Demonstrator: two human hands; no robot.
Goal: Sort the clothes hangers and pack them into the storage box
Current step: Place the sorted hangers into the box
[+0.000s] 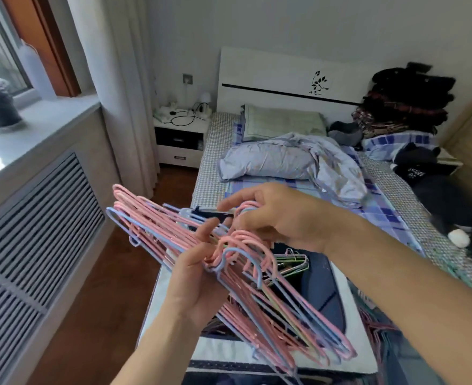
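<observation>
A thick bundle of pink and light-blue wire hangers (157, 226) slants across the middle of the view, hooks bunched near its centre. My left hand (198, 276) grips the bundle from below at the necks. My right hand (273, 215) comes in from the right and curls its fingers round a pink hook at the top of the bunch. Under the bundle lies the storage box (351, 307), white-edged with a dark blue inside, at the foot of the bed. Several green and pale hangers (296, 262) lie inside it.
The bed (407, 207) runs ahead with a crumpled quilt (290, 159), folded clothes (407, 101) and a black garment (446, 201). A radiator cover (34, 223) and windowsill stand left. More hangers (376, 332) lie at the lower right. A nightstand (179, 137) is by the headboard.
</observation>
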